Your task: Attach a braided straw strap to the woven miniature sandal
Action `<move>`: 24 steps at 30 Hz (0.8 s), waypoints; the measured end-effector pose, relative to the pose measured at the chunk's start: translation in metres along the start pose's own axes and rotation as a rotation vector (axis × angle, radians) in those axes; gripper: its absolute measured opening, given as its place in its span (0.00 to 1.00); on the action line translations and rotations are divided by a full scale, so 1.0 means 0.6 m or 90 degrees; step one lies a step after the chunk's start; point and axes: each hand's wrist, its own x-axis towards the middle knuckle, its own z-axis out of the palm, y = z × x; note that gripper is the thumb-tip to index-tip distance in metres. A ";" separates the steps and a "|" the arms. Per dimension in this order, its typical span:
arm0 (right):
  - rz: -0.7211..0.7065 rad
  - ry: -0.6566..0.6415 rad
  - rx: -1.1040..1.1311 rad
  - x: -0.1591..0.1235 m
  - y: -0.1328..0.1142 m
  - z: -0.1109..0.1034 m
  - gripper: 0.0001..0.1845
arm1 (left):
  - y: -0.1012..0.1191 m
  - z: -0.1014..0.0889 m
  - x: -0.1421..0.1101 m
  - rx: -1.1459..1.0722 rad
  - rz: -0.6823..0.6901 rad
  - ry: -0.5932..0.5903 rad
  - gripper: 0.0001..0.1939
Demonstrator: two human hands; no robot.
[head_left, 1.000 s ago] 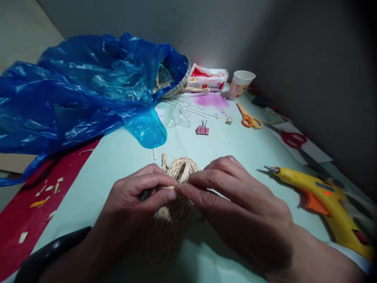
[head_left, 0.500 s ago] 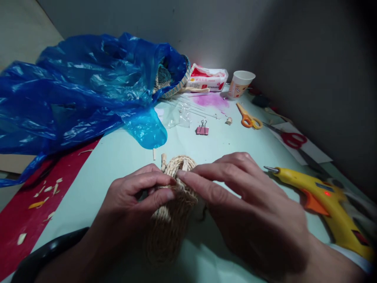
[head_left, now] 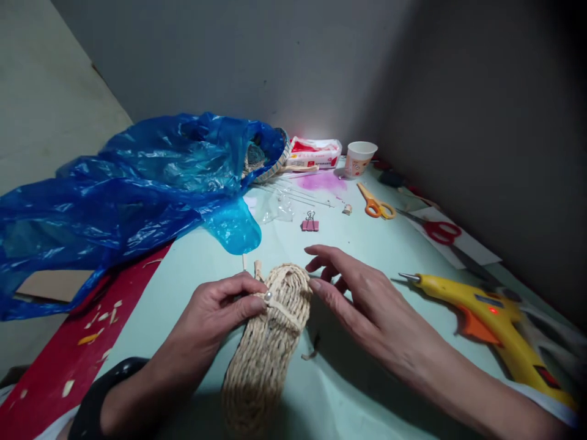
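Left hand (head_left: 215, 311) pinches the woven straw piece (head_left: 266, 354) over the worktop (head_left: 334, 397); right hand (head_left: 371, 302), loosely open, empty, nears its right edge; clear space separates its far edge from the pink clip (head_left: 310, 225).

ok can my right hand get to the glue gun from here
Probably yes: the right hand is open and looks empty, the glue gun lies close by on its right, and nothing visible blocks the way.

Packet lettering (head_left: 322, 164) seems too small to read.
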 end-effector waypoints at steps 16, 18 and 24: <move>0.107 -0.154 0.337 0.015 0.036 0.017 0.17 | 0.016 -0.007 0.001 0.196 0.076 0.065 0.16; 0.125 -0.147 0.398 0.017 0.037 0.014 0.16 | 0.017 -0.013 0.000 0.196 0.070 0.088 0.19; 0.169 -0.113 0.550 0.025 0.020 -0.007 0.13 | 0.001 -0.030 0.005 0.150 0.044 0.137 0.18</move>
